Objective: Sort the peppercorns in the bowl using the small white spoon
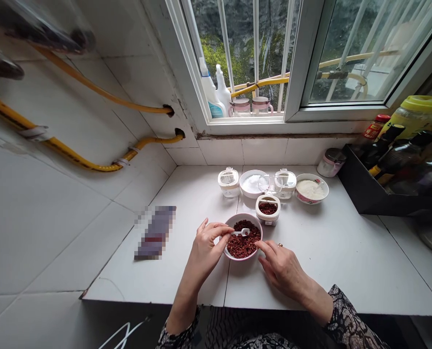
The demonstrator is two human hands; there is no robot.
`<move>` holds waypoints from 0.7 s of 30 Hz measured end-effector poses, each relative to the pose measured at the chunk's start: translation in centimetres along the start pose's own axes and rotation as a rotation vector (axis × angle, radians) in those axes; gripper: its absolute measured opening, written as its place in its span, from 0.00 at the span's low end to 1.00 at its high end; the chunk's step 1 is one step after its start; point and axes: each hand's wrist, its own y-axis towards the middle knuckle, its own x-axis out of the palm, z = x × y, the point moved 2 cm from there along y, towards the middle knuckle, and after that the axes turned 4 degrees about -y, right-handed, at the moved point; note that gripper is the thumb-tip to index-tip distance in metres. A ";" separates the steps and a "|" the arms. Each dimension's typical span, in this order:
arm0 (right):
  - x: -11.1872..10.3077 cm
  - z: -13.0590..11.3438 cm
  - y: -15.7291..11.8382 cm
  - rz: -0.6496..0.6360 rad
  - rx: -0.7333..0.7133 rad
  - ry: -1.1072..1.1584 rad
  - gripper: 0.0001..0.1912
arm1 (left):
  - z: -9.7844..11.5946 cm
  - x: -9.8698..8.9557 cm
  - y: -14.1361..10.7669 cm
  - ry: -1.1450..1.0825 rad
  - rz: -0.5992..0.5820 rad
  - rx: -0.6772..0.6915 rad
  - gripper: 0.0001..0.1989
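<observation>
My left hand [209, 242] is closed, with a small white spoon [242, 232] pinched between thumb and fingers. The spoon's scoop lies over dark red peppercorns [242, 247] in a pale pink-rimmed bowl [233, 256]. At the bowl's right rim are the curled fingers of my right hand [283, 266], holding it at the edge; a ring is on one finger. Just behind the bowl stands a small clear seasoning jar [268, 220] with a white rim and its lid raised. Similar peppercorns show inside it.
Behind stand two white-lidded jars, left [229, 182] and right [285, 183], a bowl of white grains [254, 184] and a flowered bowl of off-white powder [311, 190]. A black bottle box [376, 198] occupies the right. A blurred-out dark object [155, 232] lies left.
</observation>
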 end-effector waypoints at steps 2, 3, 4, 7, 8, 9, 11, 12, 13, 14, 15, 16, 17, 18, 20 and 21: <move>0.0 0.0 0.0 0.002 0.000 -0.002 0.19 | -0.1 -0.1 0.1 -0.048 -0.009 -0.033 0.08; 0.0 0.0 0.0 0.005 0.000 -0.002 0.19 | -0.2 -0.2 0.2 -0.078 -0.013 -0.052 0.08; 0.0 0.0 0.0 0.006 0.001 -0.001 0.19 | -0.3 -0.2 0.3 -0.111 -0.018 -0.070 0.07; 0.0 0.0 0.0 0.003 0.003 0.005 0.19 | -0.4 -0.4 1.0 -0.204 -0.006 -0.107 0.08; 0.0 0.0 0.0 0.004 0.003 0.003 0.19 | -0.3 -0.4 1.4 -0.223 0.010 -0.109 0.09; 0.0 0.0 0.0 0.006 0.002 0.000 0.19 | -0.1 -0.5 1.7 -0.235 0.031 -0.105 0.09; 0.0 0.0 0.0 0.007 0.000 -0.007 0.18 | 0.7 -0.5 2.6 -0.239 0.082 -0.067 0.09; 0.0 0.0 0.0 0.006 0.000 -0.009 0.18 | 1.3 -0.4 3.0 -0.233 0.109 -0.033 0.08; 0.0 0.0 0.0 0.005 0.000 -0.010 0.18 | 1.9 -0.3 3.4 -0.222 0.132 0.010 0.08; 0.0 0.0 0.0 0.003 0.001 -0.008 0.18 | 2.5 0.0 3.8 -0.203 0.153 0.061 0.07; 0.0 0.0 0.0 0.002 0.003 -0.005 0.18 | 3.1 0.3 4.1 -0.173 0.175 0.120 0.07; 0.0 0.0 0.0 0.002 0.004 0.000 0.18 | 3.7 0.7 4.3 -0.134 0.192 0.187 0.06; 0.0 0.0 0.0 0.003 0.005 0.004 0.18 | 4.3 1.2 4.5 -0.090 0.208 0.258 0.06; 0.0 0.1 0.0 0.005 0.006 0.006 0.18 | 4.7 1.7 4.5 -0.043 0.220 0.327 0.06; 0.0 0.0 0.1 0.010 0.006 0.001 0.18 | 5.3 2.7 4.4 0.040 0.237 0.440 0.08; 0.0 0.0 0.1 0.011 0.006 -0.005 0.18 | 5.5 3.0 4.2 0.070 0.243 0.478 0.08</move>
